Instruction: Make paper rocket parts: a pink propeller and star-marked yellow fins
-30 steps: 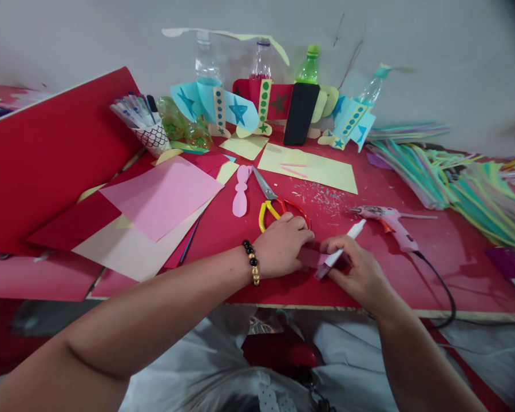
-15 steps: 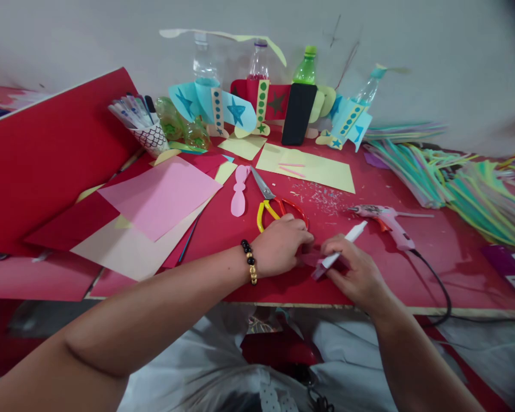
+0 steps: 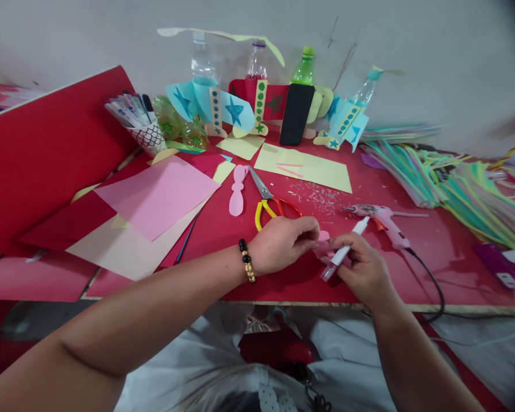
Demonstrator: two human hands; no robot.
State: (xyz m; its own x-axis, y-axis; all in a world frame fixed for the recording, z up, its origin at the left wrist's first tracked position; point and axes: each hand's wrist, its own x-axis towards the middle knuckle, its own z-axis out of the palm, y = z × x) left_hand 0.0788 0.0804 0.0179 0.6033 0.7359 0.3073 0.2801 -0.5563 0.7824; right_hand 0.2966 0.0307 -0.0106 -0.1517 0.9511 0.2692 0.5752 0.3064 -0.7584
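Observation:
My left hand [image 3: 285, 245], with a beaded bracelet at the wrist, pinches the left edge of a small pink paper piece [image 3: 324, 239]. My right hand [image 3: 363, 266] is closed round a white marker pen [image 3: 345, 249] with a clear end pointing down and left. The pink paper's right side meets the right fingers. Just behind my left hand lie scissors [image 3: 264, 191] with one yellow and one red handle, blades spread. Left of the blades rests a pink paper cutout [image 3: 237, 194] with rounded lobes.
A pink glue gun [image 3: 386, 220] with a cord lies right of my hands. Pink, cream and red sheets [image 3: 158, 194] overlap at left beside a pen cup [image 3: 148, 137]. Decorated bottles [image 3: 203, 80] and a black phone [image 3: 297, 114] stand behind; pipe cleaners [image 3: 416, 177] are heaped at right.
My left hand has lifted slightly and the pink paper now shows between both hands. The marker stays in my right hand, shifted a little to the right.

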